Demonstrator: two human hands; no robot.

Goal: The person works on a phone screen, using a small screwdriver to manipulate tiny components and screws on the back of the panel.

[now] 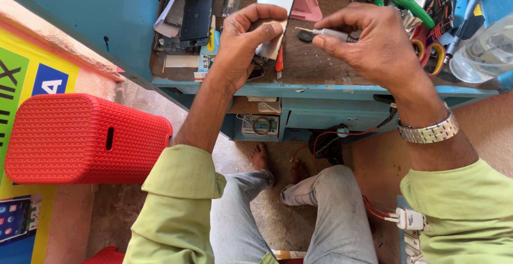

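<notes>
My left hand (247, 40) is closed around an opened phone (273, 5), held upright over the brown worktop (310, 64), with the thumb pressed on its lower part. My right hand (368, 42) pinches a thin silver screwdriver (328, 32) between thumb and fingers; its tip points left toward the phone, a short gap away. A metal watch (429, 130) sits on my right wrist. Both arms wear light green sleeves.
A black phone screen (195, 13) and loose papers lie at the left of the bench. A pink wedge (306, 3), green-handled pliers (411, 6), red-handled cutters (434, 50) and a clear plastic container (483, 50) crowd the right. A red stool (80, 138) stands left of my knees.
</notes>
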